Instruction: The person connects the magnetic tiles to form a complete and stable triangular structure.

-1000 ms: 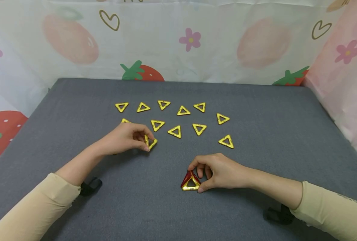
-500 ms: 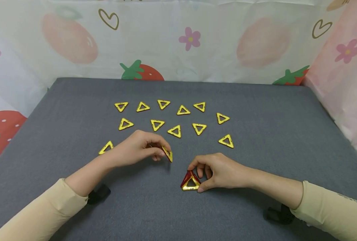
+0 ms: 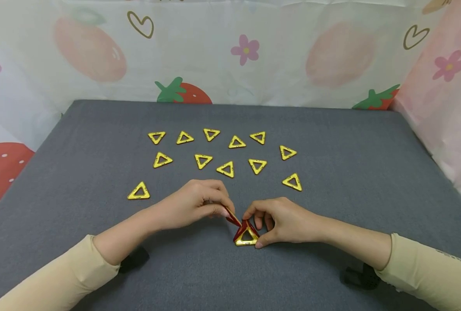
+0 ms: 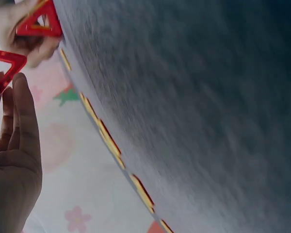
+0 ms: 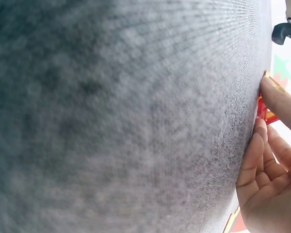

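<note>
In the head view my left hand (image 3: 197, 204) pinches a triangular magnetic tile (image 3: 233, 216), its red side showing. The tile's lower end is at the upper left of a small pyramid of triangular tiles (image 3: 246, 243), red and yellow, standing on the table; I cannot tell whether they touch. My right hand (image 3: 286, 222) grips this pyramid between thumb and index finger, from its right side. The left wrist view shows the left hand's tile (image 4: 13, 75) apart from the pyramid (image 4: 36, 31). Fingers hide part of the pyramid in the right wrist view.
Several yellow triangular tiles lie flat in loose rows farther back, among them a middle one (image 3: 225, 173). One tile (image 3: 138, 196) lies left of the left hand, another (image 3: 288, 187) at the right. A grey cloth (image 3: 351, 164) covers the table, with a printed curtain (image 3: 284, 26) behind.
My left hand has carried its tile right and toward the front, up to the pyramid, uncovering tiles at the left. The tile has turned to show its red side. My right hand has stayed still.
</note>
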`<state>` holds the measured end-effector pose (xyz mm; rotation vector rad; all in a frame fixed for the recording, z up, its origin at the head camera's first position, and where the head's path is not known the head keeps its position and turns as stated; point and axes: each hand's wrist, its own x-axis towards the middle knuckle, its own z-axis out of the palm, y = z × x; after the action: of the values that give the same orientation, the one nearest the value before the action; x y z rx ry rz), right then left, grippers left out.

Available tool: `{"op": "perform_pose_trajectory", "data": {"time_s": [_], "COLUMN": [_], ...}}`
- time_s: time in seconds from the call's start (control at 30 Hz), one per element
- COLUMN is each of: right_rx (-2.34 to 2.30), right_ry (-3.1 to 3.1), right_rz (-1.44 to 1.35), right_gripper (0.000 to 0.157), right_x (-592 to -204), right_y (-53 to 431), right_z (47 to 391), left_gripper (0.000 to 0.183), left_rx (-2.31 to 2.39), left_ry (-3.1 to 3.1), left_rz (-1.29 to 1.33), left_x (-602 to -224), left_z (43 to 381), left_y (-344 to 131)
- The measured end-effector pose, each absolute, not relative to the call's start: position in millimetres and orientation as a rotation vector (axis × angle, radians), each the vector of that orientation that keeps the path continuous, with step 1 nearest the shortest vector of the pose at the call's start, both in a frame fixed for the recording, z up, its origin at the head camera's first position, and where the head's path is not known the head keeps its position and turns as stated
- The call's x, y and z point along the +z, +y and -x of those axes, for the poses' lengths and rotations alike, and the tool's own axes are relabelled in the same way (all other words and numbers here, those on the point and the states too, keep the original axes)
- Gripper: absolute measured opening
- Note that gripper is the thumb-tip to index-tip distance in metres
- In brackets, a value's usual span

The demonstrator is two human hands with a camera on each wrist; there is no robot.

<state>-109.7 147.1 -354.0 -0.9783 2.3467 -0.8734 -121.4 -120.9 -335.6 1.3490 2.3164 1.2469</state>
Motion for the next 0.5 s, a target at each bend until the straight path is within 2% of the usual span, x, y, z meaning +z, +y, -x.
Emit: {"op": "perform_pose_trajectory", "data": {"time_s": [0.2, 0.5], "right_rx": [-0.875, -0.893], "right_ry": [2.344, 2.351], "right_rz": [0.972, 0.950], "right_gripper": [0.045, 0.042], "right_x": [-354, -355], "right_y": [148, 147], "right_z": [110, 109], "left_gripper": [0.010, 0.016], "left_rx": [1.232, 1.164], "left_ry": [2.313, 2.377], "left_rz": [-1.409, -1.310], "left_x": [-335, -334], "left_z": [109, 92], "left_y": [-108, -89]}}
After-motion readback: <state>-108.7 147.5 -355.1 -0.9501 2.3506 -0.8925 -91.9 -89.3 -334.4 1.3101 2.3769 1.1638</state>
